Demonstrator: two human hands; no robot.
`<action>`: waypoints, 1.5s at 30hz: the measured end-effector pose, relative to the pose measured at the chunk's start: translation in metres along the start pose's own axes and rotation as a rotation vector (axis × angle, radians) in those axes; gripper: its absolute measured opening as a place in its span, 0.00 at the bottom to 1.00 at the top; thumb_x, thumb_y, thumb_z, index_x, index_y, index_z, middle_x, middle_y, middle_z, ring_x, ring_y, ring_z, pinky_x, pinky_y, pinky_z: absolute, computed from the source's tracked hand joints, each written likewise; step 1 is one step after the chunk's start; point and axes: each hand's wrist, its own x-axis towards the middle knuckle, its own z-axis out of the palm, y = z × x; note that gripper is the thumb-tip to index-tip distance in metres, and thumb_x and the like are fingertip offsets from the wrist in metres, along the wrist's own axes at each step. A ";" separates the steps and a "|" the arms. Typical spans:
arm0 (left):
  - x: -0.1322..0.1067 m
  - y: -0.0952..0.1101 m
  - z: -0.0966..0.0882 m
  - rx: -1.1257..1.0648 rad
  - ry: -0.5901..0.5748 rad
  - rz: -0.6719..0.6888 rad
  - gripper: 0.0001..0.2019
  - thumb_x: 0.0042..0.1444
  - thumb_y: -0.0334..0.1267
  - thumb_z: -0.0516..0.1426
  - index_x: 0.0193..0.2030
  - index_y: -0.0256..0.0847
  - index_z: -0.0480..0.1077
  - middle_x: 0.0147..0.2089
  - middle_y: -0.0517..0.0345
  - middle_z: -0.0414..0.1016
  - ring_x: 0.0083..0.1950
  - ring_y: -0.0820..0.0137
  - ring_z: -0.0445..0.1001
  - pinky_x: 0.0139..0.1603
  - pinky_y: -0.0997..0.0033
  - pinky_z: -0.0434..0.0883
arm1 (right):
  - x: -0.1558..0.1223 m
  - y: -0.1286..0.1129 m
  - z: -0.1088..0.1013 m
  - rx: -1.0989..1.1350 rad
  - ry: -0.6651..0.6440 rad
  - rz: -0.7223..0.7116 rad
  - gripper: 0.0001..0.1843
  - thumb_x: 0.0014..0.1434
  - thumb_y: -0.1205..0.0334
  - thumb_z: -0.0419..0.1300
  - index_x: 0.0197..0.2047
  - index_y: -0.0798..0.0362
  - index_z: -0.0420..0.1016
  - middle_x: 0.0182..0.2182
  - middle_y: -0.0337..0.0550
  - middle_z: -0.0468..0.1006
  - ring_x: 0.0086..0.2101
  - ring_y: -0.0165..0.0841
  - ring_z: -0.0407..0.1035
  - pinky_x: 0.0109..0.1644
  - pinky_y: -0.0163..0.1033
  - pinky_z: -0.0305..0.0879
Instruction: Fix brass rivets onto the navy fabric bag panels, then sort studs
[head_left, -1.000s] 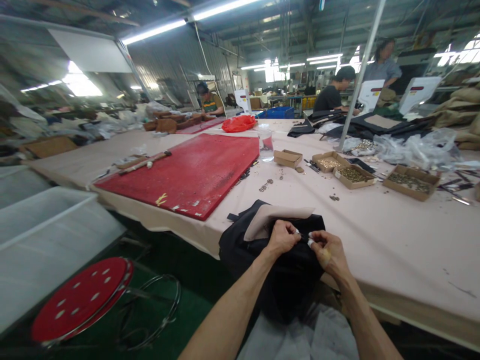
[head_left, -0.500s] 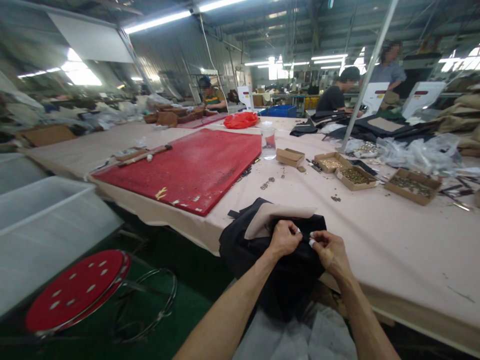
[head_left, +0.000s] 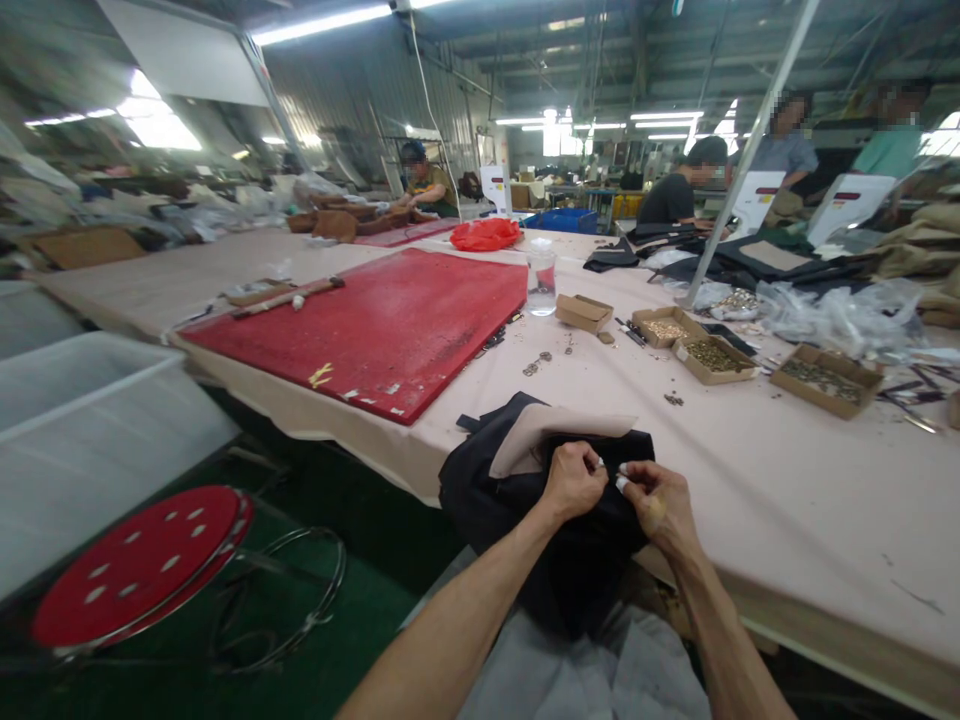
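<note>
A black fabric piece (head_left: pixel 480 490) with a beige panel (head_left: pixel 525 440) folded over its top lies at the table's near edge and hangs down over my lap. My left hand (head_left: pixel 574 482) is closed in a pinch on the black fabric, just in front of the beige panel. Close to its right, my right hand (head_left: pixel 658 500) pinches thumb against forefinger over the same fabric; what lies between those fingertips is too small to make out. White coverings show on fingertips of both hands. A small gap separates the two hands.
A red board (head_left: pixel 375 330) lies left on the table (head_left: pixel 750 500), a hammer (head_left: pixel 289 297) on it. Boxes of small metal parts, one a cardboard box (head_left: pixel 716 362), stand right, near a clear cup (head_left: pixel 541 285) and a pole (head_left: pixel 754 150). A red stool (head_left: pixel 142 565) stands lower left. Co-workers sit beyond.
My hands have drawn slightly apart at the fingertips, and the dark strip between them no longer shows clearly. The view has shifted a little; another person now appears at the far right.
</note>
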 end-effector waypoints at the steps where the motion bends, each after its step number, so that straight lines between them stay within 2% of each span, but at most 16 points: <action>1: 0.001 -0.001 0.000 -0.012 -0.003 -0.016 0.04 0.48 0.33 0.60 0.29 0.35 0.75 0.27 0.53 0.77 0.27 0.71 0.72 0.30 0.72 0.65 | 0.000 0.001 0.000 0.014 0.009 0.006 0.22 0.48 0.51 0.68 0.42 0.59 0.81 0.33 0.50 0.83 0.25 0.32 0.71 0.27 0.35 0.64; 5: 0.005 -0.002 -0.002 -0.051 -0.021 -0.092 0.03 0.46 0.33 0.61 0.28 0.35 0.75 0.26 0.55 0.77 0.26 0.73 0.71 0.28 0.74 0.63 | -0.002 0.005 -0.006 0.114 0.036 0.038 0.23 0.45 0.51 0.71 0.41 0.58 0.81 0.35 0.52 0.84 0.29 0.36 0.75 0.31 0.37 0.69; 10: 0.007 -0.002 -0.004 -0.092 -0.043 -0.109 0.03 0.46 0.33 0.61 0.27 0.35 0.75 0.25 0.56 0.77 0.27 0.73 0.71 0.28 0.75 0.64 | -0.007 0.004 -0.015 0.246 0.047 0.071 0.20 0.46 0.54 0.72 0.41 0.56 0.81 0.37 0.51 0.84 0.37 0.40 0.79 0.41 0.39 0.73; 12: 0.008 -0.002 -0.004 -0.103 -0.053 -0.109 0.04 0.46 0.33 0.60 0.27 0.35 0.75 0.25 0.56 0.77 0.26 0.73 0.72 0.28 0.75 0.64 | -0.008 0.000 -0.016 0.266 0.040 0.071 0.20 0.48 0.53 0.71 0.41 0.56 0.80 0.37 0.51 0.84 0.37 0.40 0.79 0.40 0.39 0.73; 17: 0.007 -0.002 -0.004 -0.100 -0.055 -0.121 0.04 0.45 0.34 0.60 0.27 0.35 0.75 0.24 0.56 0.77 0.25 0.73 0.71 0.26 0.76 0.62 | -0.009 -0.006 -0.013 0.157 0.009 0.052 0.23 0.47 0.51 0.72 0.42 0.57 0.81 0.33 0.48 0.83 0.28 0.34 0.74 0.30 0.36 0.68; 25: 0.006 -0.008 -0.004 -0.194 -0.118 -0.073 0.05 0.47 0.35 0.61 0.28 0.35 0.75 0.23 0.56 0.77 0.24 0.73 0.71 0.24 0.76 0.62 | -0.003 0.002 -0.004 0.077 0.013 0.038 0.22 0.47 0.52 0.71 0.42 0.57 0.81 0.35 0.50 0.83 0.28 0.34 0.73 0.29 0.36 0.66; 32: 0.003 -0.007 0.001 -0.100 -0.026 -0.016 0.04 0.46 0.34 0.61 0.28 0.35 0.75 0.26 0.57 0.77 0.27 0.73 0.71 0.27 0.76 0.63 | -0.004 -0.003 -0.002 0.043 0.012 0.013 0.20 0.48 0.53 0.69 0.42 0.57 0.81 0.33 0.48 0.82 0.26 0.32 0.70 0.28 0.35 0.64; 38: -0.002 -0.007 0.004 -0.037 0.018 0.049 0.04 0.49 0.35 0.60 0.29 0.36 0.75 0.26 0.57 0.76 0.26 0.73 0.72 0.29 0.75 0.65 | -0.007 -0.010 0.008 -0.029 0.083 -0.048 0.21 0.50 0.50 0.68 0.42 0.56 0.82 0.35 0.50 0.84 0.31 0.36 0.74 0.35 0.39 0.70; 40: 0.001 -0.010 0.003 -0.060 0.002 0.026 0.04 0.49 0.35 0.60 0.29 0.36 0.75 0.26 0.56 0.77 0.27 0.72 0.73 0.28 0.75 0.65 | -0.009 -0.014 0.003 -0.011 0.036 -0.069 0.21 0.51 0.50 0.68 0.44 0.55 0.82 0.37 0.50 0.84 0.33 0.38 0.75 0.37 0.40 0.72; 43: 0.006 -0.013 0.001 -0.167 -0.096 -0.058 0.05 0.50 0.35 0.60 0.30 0.35 0.75 0.27 0.54 0.78 0.28 0.69 0.76 0.27 0.75 0.67 | -0.008 -0.022 -0.011 0.038 -0.195 -0.131 0.22 0.52 0.53 0.67 0.50 0.53 0.81 0.43 0.49 0.82 0.38 0.39 0.76 0.40 0.40 0.73; 45: 0.008 -0.013 -0.002 -0.253 -0.174 -0.107 0.06 0.50 0.36 0.60 0.30 0.34 0.75 0.27 0.53 0.78 0.28 0.67 0.78 0.27 0.74 0.69 | -0.005 -0.028 -0.018 0.045 -0.310 -0.176 0.20 0.54 0.54 0.65 0.50 0.51 0.80 0.45 0.49 0.81 0.40 0.39 0.75 0.40 0.40 0.72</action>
